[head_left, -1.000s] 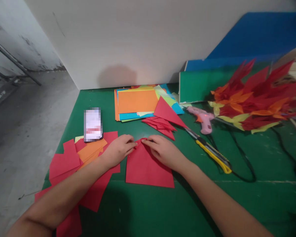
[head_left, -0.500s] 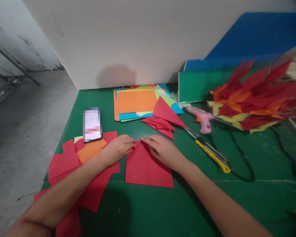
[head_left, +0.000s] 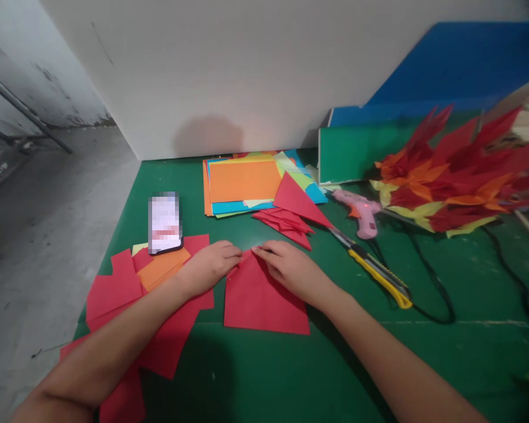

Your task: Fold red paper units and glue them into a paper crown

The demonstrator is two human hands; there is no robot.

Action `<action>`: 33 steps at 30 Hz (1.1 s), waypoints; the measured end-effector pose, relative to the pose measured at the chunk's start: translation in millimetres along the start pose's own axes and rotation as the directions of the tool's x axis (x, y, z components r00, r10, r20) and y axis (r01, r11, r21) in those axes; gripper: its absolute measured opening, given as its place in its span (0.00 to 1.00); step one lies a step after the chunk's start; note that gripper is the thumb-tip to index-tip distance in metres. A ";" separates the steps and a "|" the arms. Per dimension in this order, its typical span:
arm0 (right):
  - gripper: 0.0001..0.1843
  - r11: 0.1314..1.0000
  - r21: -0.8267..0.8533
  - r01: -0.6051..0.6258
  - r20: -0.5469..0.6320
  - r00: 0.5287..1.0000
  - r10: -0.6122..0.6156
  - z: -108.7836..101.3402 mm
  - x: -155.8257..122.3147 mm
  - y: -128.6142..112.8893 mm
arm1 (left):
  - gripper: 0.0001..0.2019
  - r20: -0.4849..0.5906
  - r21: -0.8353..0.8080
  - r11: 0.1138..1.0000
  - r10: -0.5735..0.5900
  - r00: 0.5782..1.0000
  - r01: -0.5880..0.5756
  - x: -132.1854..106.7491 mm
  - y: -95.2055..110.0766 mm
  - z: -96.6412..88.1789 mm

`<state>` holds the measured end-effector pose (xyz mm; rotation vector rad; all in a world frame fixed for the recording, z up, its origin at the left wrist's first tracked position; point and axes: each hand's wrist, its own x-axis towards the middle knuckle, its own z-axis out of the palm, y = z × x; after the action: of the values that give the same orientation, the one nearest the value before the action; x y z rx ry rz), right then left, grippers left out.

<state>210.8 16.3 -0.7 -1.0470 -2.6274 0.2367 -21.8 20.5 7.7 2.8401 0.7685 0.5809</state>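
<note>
A red sheet of paper [head_left: 264, 302] lies on the green table in front of me, its far edge between my hands. My left hand [head_left: 214, 264] pinches the paper's far left part, fingers closed. At the far edge, my right hand [head_left: 293, 267] presses its fingers together on the paper, covering the right corner. Just beyond lie several folded red paper pieces [head_left: 284, 222] and a larger red triangle [head_left: 296, 200]. Red paper scraps [head_left: 171, 346] and a small orange paper stack [head_left: 164, 269] sit under and beside my left forearm.
A phone [head_left: 164, 223] stands on the left papers. Coloured sheets [head_left: 244, 181] are stacked at the back. On the right are a yellow box cutter [head_left: 379, 276], a pink glue gun [head_left: 361, 212] with a black cable, and a red-orange paper flame bunch [head_left: 462, 176]. A white panel [head_left: 229, 70] rises behind.
Almost nothing differs. My fingers have shifted very slightly along the far edge of the red paper.
</note>
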 end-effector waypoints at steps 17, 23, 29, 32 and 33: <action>0.18 1.000 -0.002 -0.004 0.003 1.000 0.004 -0.3 0.7 0.0 | 0.11 -0.031 0.009 0.997 0.083 0.996 -0.083 1.3 -3.5 -0.5; 0.19 1.000 -0.014 0.003 -0.007 1.000 -0.003 0.4 0.4 -0.4 | 0.10 0.014 0.063 0.997 0.046 0.999 -0.047 1.6 -1.0 1.2; 0.19 0.999 -0.031 0.014 -0.008 1.000 -0.014 1.0 0.3 0.2 | 0.09 0.075 0.057 0.997 0.046 0.996 -0.051 4.1 0.3 -3.5; 0.20 0.999 -0.042 0.016 0.014 1.000 -0.016 0.7 0.0 -0.7 | 0.09 0.091 0.071 0.995 0.060 0.994 -0.067 5.3 1.1 -6.4; 0.21 0.999 -0.048 0.020 0.021 1.000 -0.019 0.4 -0.1 -1.3 | 0.09 0.096 0.079 0.994 0.064 0.993 -0.072 5.5 1.2 -7.1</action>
<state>209.9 15.3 -0.8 -1.0387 -2.6723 0.1817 -19.6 22.5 16.3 2.9552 0.6974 0.4306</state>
